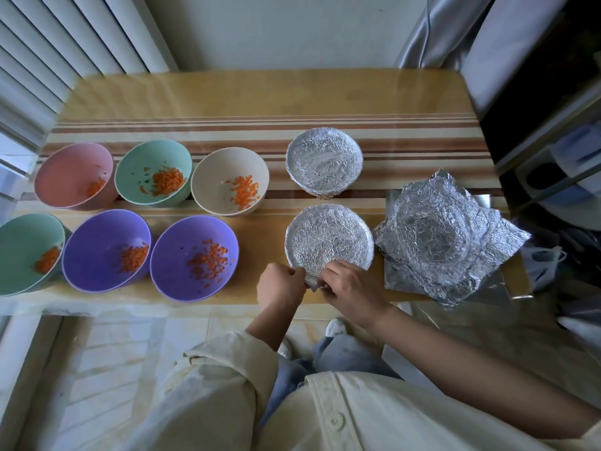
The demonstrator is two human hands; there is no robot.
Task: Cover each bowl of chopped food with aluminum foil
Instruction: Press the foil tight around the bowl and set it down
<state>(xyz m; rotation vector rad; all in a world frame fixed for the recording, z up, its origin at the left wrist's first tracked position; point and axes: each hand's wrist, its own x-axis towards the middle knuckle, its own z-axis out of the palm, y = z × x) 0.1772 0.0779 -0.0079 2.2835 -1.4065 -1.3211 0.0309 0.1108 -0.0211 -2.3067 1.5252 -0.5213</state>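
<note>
Both the left hand (280,288) and right hand (349,289) pinch the foil edge at the near foil-covered bowl (328,237). Six uncovered bowls of chopped carrot (208,258) sit to the left.

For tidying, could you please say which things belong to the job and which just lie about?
Job: six open plastic bowls of chopped orange food; far foil-covered bowl; near foil-covered bowl; crinkled aluminium foil sheets; left hand; right hand.
Idle: white plastic bag.

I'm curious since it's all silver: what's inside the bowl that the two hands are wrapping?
Only crinkled foil shows, stretched across the top; the left hand and right hand pinch its near edge. The contents are covered. The purple bowl beside it holds chopped orange food.
</note>
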